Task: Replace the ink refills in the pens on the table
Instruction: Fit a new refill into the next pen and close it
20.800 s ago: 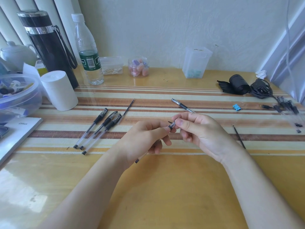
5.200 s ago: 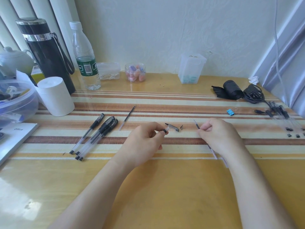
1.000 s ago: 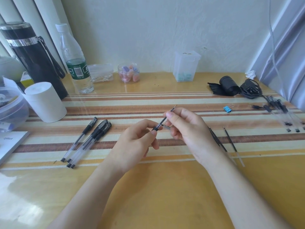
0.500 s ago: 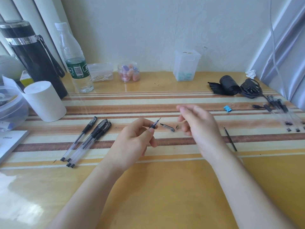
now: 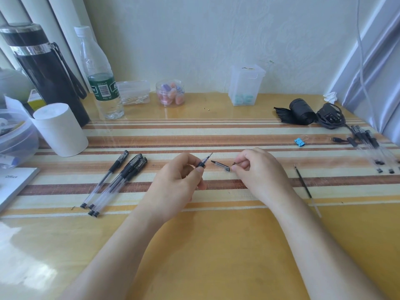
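Observation:
My left hand (image 5: 179,182) grips an uncapped pen barrel (image 5: 200,164) above the striped mat, its refill tip pointing up and to the right. Just right of it, a pen cap (image 5: 220,166) lies on the mat. My right hand (image 5: 257,169) is lowered beside the cap's end, thumb and forefinger pinching the small pen nose cone (image 5: 234,163). Three capped pens (image 5: 116,180) lie side by side at the left. A loose refill (image 5: 303,184) lies to the right of my right wrist.
Several more pens (image 5: 372,146) and a blue binder clip (image 5: 299,141) lie far right, by a black cable bundle (image 5: 313,114). A white roll (image 5: 59,128), black flask (image 5: 46,72), water bottle (image 5: 100,79) and small jars (image 5: 170,93) line the left and back.
My right hand left the pen tip, swung away open, then came down beside the cap and pinched the small nose cone. My left hand kept hold of the barrel, nearly still.

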